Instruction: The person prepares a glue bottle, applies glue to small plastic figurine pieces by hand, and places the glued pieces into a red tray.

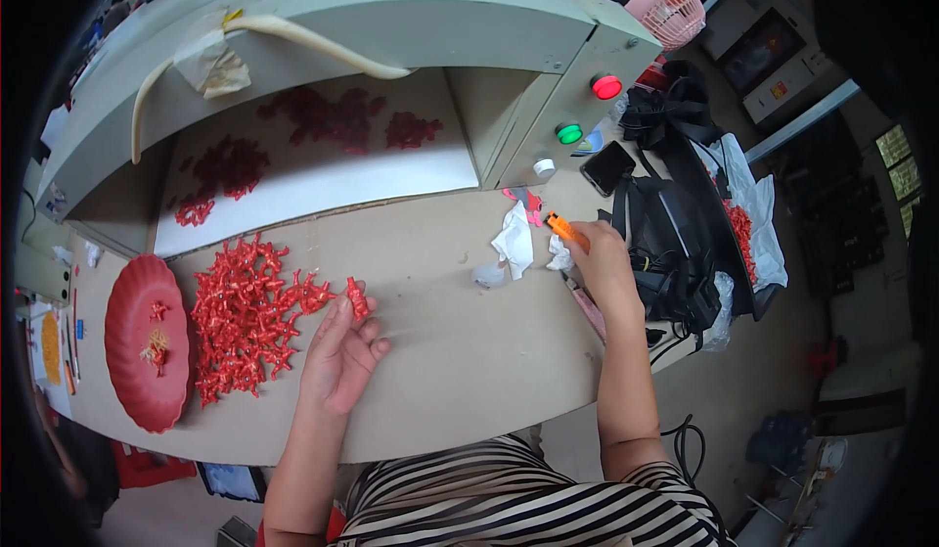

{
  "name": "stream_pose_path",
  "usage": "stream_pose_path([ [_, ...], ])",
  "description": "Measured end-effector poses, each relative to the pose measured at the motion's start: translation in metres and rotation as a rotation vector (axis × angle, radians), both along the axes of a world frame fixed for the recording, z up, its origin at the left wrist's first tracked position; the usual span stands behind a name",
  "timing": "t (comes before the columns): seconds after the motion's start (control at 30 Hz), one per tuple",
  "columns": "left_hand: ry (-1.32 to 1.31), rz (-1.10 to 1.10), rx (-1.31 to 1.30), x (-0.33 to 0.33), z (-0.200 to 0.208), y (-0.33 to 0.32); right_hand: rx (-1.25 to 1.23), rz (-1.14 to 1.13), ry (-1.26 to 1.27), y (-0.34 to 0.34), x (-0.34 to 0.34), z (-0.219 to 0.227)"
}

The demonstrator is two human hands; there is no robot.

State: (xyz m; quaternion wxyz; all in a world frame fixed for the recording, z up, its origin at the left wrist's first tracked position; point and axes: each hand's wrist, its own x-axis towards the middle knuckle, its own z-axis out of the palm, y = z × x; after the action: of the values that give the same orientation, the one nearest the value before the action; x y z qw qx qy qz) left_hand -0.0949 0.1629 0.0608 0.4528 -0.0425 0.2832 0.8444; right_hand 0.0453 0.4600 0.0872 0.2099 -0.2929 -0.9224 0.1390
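On the table (460,381), a heap of red figures (240,322) lies toward the left edge, just left of the left hand (340,356). The hands are well apart: the right hand (603,261), near the right edge, grips an orange tool (565,229) slanting toward the far edge; the left pinches one red figure (356,298) (long axis roughly toward the far edge), well left of the tool

Grey Floor (763,381), Pale Table (460,371)

Beyond the beige tabletop, we see a grey-green cabinet (430,4) with a shaded interior. At upper right stands a whitish unit (807,79) with a dark panel. Farther right, we find a paned window (898,165) glowing yellowish amid dim surroundings.
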Motion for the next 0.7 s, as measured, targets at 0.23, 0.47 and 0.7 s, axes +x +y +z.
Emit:
stream_pose_path([
  [0.23,0.037,-0.003,-0.017,-0.003,0.003,-0.001,-0.130,-0.120,0.017,0.004,-0.005,-0.001],
  [0.47,0.038,-0.017,-0.012,-0.003,0.004,-0.004,-0.854,0.061,0.473,-0.038,-0.001,0.024],
  [0.7,0.036,-0.006,-0.019,-0.003,0.005,-0.002,-0.623,0.215,0.300,-0.057,-0.008,0.027],
])
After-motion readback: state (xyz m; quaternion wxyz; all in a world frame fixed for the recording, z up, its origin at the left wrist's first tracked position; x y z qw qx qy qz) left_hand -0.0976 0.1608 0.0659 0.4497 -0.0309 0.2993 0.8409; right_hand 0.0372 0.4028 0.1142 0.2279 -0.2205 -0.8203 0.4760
